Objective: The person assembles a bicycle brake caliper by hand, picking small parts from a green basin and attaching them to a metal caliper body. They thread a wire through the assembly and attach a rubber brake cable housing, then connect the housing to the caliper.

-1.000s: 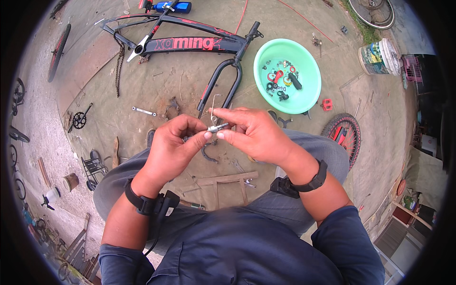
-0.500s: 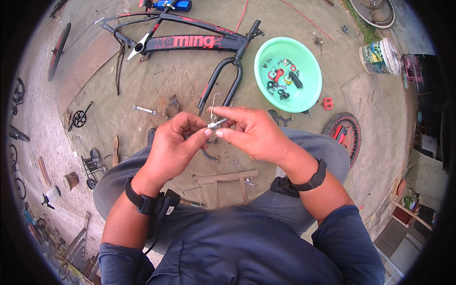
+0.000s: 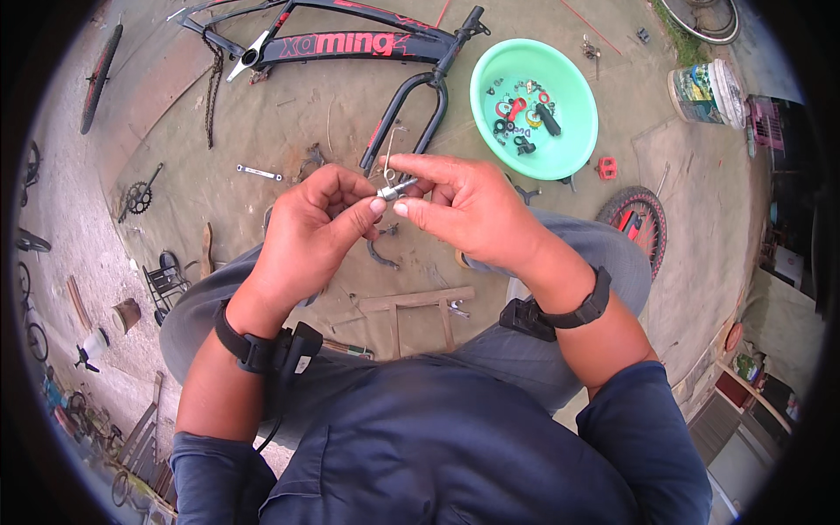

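A small silvery metal bolt [image 3: 390, 192] with a coiled, bent wire spring [image 3: 390, 163] is between my two hands in front of my knees. My left hand [image 3: 317, 229] pinches its left end between thumb and fingers. My right hand [image 3: 477, 206] closes on the right end, its index finger stretched along by the wire. The fingers hide part of the bolt. Just beyond my hands lies a black and red bicycle frame [image 3: 350, 48] with its fork [image 3: 435, 109].
A mint-green basin [image 3: 573, 157] of small bike parts stands at the right. Near it lie a red pedal [image 3: 607, 168] and a wheel [image 3: 649, 219]. To the left are a wrench [image 3: 260, 172] and a crank [image 3: 140, 201]. A wooden stand [image 3: 416, 299] sits between my legs.
My view has tilted, so the surroundings and both hands sit higher in the picture. Both hands still hold the bolt with nearly the same grip.
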{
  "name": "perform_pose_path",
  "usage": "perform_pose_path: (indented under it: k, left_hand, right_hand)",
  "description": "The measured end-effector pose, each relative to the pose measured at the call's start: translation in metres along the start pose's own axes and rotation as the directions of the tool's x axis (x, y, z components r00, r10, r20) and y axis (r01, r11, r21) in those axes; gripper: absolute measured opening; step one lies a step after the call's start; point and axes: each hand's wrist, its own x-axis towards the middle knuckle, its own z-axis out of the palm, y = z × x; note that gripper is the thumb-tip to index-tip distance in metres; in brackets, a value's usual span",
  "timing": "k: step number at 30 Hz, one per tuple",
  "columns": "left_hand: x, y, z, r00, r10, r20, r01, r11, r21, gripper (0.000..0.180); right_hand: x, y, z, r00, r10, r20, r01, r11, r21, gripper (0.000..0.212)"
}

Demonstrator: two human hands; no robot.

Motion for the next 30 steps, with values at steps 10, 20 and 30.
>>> perform_pose_path:
  k: [10,20,30]
  left_hand:
    - [0.0016,0.0005,0.001,1.0,-0.009,-0.002,0.009,0.999,-0.038,0.015]
    - [0.0016,0.0033,-0.0015,0.997,-0.053,0.056,0.056,0.996,-0.064,0.026]
    - [0.0022,0.0004,-0.0037,0.995,-0.023,0.098,0.027,0.999,-0.037,0.022]
  right_hand:
    - [0.0005,-0.0002,-0.0015,0.999,-0.037,-0.018,0.035,0.993,-0.109,0.046]
    - [0.0002,-0.0036,-0.0027,1.0,-0.001,0.01,0.002,0.998,-0.062,0.042]
    - [0.0008,-0.0041,-0.0032,0.996,0.025,0.091,-0.025,1.0,0.003,0.042]
